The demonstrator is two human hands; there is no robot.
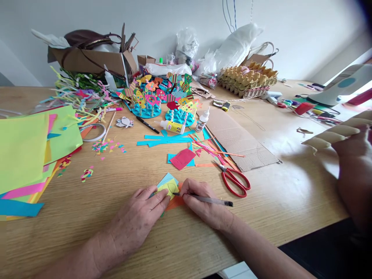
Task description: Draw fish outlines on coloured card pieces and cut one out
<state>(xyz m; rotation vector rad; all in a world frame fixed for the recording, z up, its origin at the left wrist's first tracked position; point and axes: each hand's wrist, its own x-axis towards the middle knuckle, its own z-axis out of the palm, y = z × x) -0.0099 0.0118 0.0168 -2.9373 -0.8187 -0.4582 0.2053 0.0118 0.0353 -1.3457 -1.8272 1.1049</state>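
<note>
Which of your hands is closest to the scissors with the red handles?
The right hand. Holding a pen, it is just left of the scissors. The left hand is farther left, pressing on yellow paper.

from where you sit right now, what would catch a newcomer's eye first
The bright paper fish on blue bases at the back middle of the table would likely draw the eye first. Next come the red-handled scissors, lying open right of the right hand, which holds a pen on yellow paper.
</note>
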